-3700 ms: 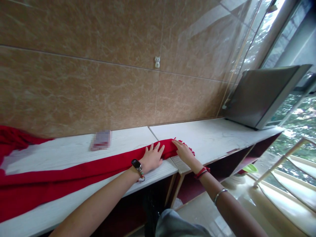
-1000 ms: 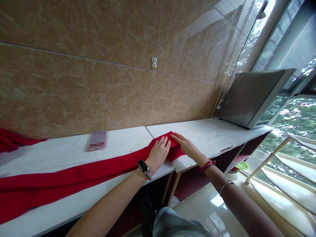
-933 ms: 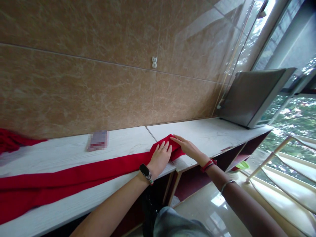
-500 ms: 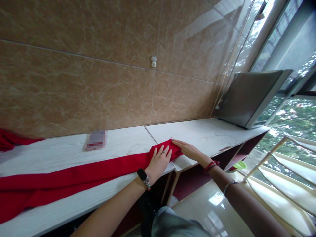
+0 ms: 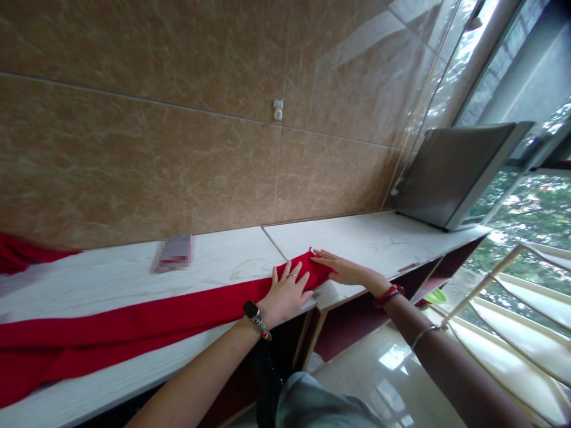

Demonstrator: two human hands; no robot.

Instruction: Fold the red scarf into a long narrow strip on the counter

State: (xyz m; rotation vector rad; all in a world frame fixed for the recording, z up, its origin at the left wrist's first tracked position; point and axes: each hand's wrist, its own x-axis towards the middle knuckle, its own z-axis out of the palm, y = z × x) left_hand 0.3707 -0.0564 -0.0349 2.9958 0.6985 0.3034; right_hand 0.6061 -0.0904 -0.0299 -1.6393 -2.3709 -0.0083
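Observation:
A long red cloth (image 5: 147, 324) lies stretched along the white countertop (image 5: 232, 261), from the left edge of view to a narrow end near the middle. My left hand (image 5: 285, 297) rests on that end, palm down, with its fingers spread over the fabric. On the right tip of the cloth lies my right hand (image 5: 343, 268), its fingers stretched out and touching the fabric edge. Neither hand grips the cloth. A second bunch of red fabric (image 5: 20, 254) sits at the far left against the wall.
A small flat packet (image 5: 173, 252), partly blurred, lies behind the cloth. At the counter's right end stands a grey appliance-like box (image 5: 455, 172). Open shelves (image 5: 348, 327) are under the counter, with a green basin (image 5: 435, 297) beyond. A pale metal rack (image 5: 504, 333) stands at right.
My left hand has slid slightly back toward me, fingers more spread. My right hand has shifted a little to the right, its fingers a bit more apart. The cloth lies almost unchanged.

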